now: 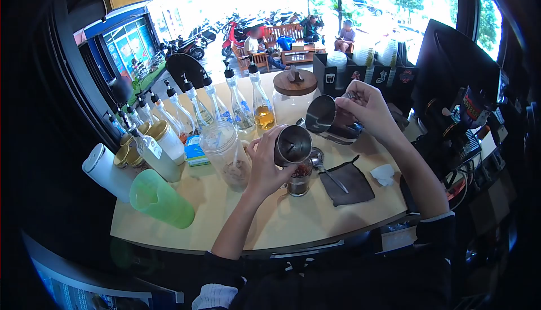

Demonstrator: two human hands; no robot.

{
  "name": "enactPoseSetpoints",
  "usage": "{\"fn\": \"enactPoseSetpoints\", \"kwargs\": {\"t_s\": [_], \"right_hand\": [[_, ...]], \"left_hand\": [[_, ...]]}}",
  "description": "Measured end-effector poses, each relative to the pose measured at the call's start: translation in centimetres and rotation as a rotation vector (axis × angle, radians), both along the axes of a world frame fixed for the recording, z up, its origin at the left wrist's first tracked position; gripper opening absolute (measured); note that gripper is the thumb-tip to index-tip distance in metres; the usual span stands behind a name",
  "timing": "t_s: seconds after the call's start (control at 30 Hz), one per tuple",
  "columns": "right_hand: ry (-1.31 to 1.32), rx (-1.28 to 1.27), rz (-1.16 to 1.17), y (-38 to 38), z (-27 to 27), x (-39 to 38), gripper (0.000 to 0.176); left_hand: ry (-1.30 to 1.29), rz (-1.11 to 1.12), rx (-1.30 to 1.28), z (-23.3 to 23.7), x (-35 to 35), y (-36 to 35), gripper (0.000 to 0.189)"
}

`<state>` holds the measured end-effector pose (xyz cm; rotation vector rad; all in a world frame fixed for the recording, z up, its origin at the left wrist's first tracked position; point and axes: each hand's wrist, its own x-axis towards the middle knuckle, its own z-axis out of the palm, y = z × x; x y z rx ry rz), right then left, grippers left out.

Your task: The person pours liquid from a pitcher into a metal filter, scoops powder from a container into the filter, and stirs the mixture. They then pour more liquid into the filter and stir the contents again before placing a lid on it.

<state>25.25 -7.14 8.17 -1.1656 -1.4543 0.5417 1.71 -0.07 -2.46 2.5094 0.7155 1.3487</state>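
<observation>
My left hand (266,163) is wrapped round a metal cup (293,145), its round mouth turned toward me. Just right of it, my right hand (363,110) grips a metal pitcher (322,114) tipped with its mouth to the left. The two vessels are close, with a small gap between their rims. Under the left-hand cup, a small glass (298,184) with dark reddish-brown contents stands on the table, partly hidden. A long-handled spoon (333,179) lies beside it, across a dark folded cloth (350,184).
Left of my hands stand a clear plastic jug (226,155), a green jug (163,200) and several pump bottles (239,107). A wooden-lidded jar (295,93) and a black cup holder (360,76) are behind. Crumpled tissue (384,175) lies right. People sit outside.
</observation>
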Motion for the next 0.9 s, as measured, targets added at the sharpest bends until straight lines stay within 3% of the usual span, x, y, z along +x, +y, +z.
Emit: {"fn": "enactPoseSetpoints", "kwargs": {"t_s": [0.1, 0.27, 0.43, 0.5, 0.63, 0.7, 0.9], "right_hand": [[0.142, -0.005, -0.046, -0.5, -0.6, 0.8, 0.021], [0.129, 0.045, -0.121, -0.6, -3.7, 4.7, 0.020], [0.169, 0.029, -0.291, -0.7, -9.3, 8.6, 0.019], [0.176, 0.008, -0.334, -0.6, -12.2, 10.5, 0.021], [0.295, 0.046, -0.412, -0.5, -17.4, 13.1, 0.022], [0.529, 0.050, -0.394, -0.8, -18.8, 13.3, 0.020], [0.652, 0.089, -0.414, -0.7, -22.4, 14.2, 0.020]], "left_hand": [[0.002, 0.008, 0.020, 0.1, 0.0, 0.1, 0.083], [0.007, 0.025, -0.033, 0.6, 0.0, -0.1, 0.082], [0.014, 0.080, -0.044, 1.0, 0.2, 0.0, 0.081], [-0.019, 0.006, -0.139, 0.6, 0.3, 0.6, 0.079], [-0.018, 0.028, -0.219, 0.5, 0.3, 0.7, 0.080], [0.002, 0.033, -0.247, 0.1, 0.3, 0.9, 0.083], [-0.079, -0.069, -0.312, -0.1, 0.4, 0.2, 0.080]]}}
